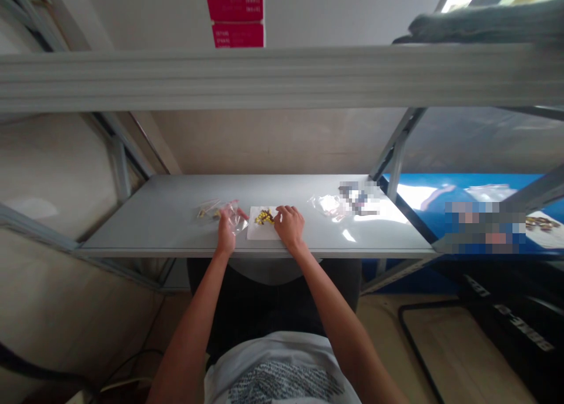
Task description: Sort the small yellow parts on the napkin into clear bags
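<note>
A dozen or so small yellow pieces (264, 217) sit in a loose heap on a white pad (259, 231), prob. light, slippery, best pinched singly; long axes too small to tell. R hand (289, 226) rests at the heap's right edge, can't tell if pinching. L hand (227, 231), well apart, grips a clear plastic bag (238, 218) above the grey metal shelf (132, 228).

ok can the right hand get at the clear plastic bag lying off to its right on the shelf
Probably yes: the right hand is not far from the clear plastic bag, and nothing appears to stand between them on the metal shelf, so the way looks free.
</note>
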Motion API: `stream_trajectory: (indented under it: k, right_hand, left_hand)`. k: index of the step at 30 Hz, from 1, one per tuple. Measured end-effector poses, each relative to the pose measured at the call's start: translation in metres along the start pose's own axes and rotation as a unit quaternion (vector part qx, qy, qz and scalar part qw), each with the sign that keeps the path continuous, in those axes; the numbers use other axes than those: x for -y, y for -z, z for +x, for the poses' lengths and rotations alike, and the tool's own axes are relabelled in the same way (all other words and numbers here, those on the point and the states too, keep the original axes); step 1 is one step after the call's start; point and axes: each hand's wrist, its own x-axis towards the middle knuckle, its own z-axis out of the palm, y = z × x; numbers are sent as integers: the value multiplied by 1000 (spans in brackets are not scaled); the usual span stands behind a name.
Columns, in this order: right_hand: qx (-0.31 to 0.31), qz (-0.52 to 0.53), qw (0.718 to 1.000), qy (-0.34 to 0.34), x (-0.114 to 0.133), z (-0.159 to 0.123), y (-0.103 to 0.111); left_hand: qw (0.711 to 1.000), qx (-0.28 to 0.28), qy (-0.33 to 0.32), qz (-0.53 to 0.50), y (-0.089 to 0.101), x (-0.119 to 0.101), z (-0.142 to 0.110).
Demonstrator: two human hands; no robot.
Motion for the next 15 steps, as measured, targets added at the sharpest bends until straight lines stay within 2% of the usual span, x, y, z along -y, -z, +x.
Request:
stream_trajectory:
  k: [4,9,12,15]
  right_hand:
    - [46,0,999,15,-1,0,0]
    - [58,38,998,-1,-7,3,-1]
    - [33,120,992,-7,-10,7,-3]
    - [1,237,971,41,-8,10,-4]
  left_hand:
    - [1000,6,-12,-9,-1,-1,1]
    - [995,57,-66,49,-2,-3,-2]
    - [987,69,-99,106,-2,-7,-5]
    - [972,96,-143,160,-4,-11,-6]
